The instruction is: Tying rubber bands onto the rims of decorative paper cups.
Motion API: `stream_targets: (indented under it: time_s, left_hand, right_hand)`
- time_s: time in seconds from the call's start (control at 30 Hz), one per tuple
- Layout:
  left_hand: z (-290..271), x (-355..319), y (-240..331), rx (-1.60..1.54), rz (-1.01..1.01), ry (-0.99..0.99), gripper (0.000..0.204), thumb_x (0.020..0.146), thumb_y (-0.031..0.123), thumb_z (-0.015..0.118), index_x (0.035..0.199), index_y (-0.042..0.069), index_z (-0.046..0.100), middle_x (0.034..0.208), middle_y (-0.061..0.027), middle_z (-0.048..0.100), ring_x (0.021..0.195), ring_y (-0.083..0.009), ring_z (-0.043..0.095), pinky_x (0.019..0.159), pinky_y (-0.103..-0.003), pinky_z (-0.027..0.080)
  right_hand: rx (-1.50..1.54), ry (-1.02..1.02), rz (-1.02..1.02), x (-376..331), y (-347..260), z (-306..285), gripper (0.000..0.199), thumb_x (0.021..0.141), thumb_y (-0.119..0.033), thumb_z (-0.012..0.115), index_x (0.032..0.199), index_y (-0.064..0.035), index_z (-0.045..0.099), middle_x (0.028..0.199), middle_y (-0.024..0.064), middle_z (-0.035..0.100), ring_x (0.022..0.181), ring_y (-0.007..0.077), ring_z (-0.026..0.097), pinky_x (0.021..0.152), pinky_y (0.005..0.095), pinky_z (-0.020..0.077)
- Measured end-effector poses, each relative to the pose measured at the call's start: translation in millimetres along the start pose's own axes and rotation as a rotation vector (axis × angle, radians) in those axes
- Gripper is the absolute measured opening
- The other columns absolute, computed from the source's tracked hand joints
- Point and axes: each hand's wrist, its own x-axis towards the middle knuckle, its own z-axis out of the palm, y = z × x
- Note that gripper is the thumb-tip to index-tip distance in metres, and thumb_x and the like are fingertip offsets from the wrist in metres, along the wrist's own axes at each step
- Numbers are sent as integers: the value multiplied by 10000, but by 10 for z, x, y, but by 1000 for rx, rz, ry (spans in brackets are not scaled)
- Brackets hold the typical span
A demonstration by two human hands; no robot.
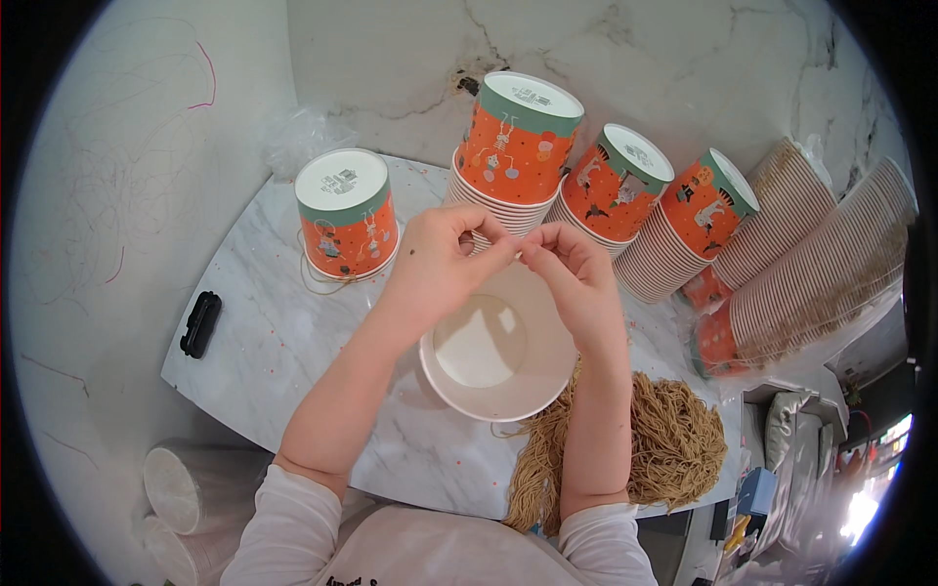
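An open white paper bucket [459, 391] stands upright on the marble-patterned table in front of me, its inside facing up. Over its far rim my left hand [440, 259] and my right hand [578, 283] meet, fingertips pinched together. Whatever lies between the fingers is too small or hidden to make out. Beneath my right forearm spreads a bundle of tan strings [676, 444], with loose strands reaching toward the bucket's near side. At the left, an upside-down orange and green bucket [349, 234] has a thin string loop around its lower part.
Stacks of upside-down orange buckets [523, 146] line the far side, and long bagged stacks [821, 264] lean at the right. A black clip-like object [201, 324] lies near the left edge. Clear plastic [305, 139] sits by the wall; wrapped white containers [200, 488] are below left.
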Motion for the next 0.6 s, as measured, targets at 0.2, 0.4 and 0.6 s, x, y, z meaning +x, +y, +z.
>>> stream_targets:
  time_s: [0.2, 0.4, 0.6]
  left_hand:
    - [-6, 15, -10, -67, -111, -12, 133, 865, 147, 762, 901, 23, 734, 664, 73, 573, 591, 17, 432, 537, -201, 357]
    - [-27, 41, -69, -213, -131, -43, 124, 908, 105, 718, 933, -17, 721, 824, -1, 702, 715, -30, 606, 644, -205, 487]
    - [-97, 38, -9, -318, -206, -100, 139, 912, 119, 718, 944, -16, 723, 854, -1, 706, 768, -36, 601, 682, -209, 482]
  right_hand:
    - [21, 25, 13, 4, -9, 17, 93, 866, -58, 704, 909, 16, 669, 844, 0, 651, 846, 83, 570, 779, 248, 476]
    - [-248, -31, -185, 0, -51, 46, 166, 797, -52, 774, 912, 21, 680, 842, 20, 671, 808, 101, 590, 762, 261, 493]
    - [-287, -3, -175, -2, -48, 78, 144, 795, -56, 771, 866, 32, 683, 801, 41, 682, 755, 117, 597, 727, 275, 504]
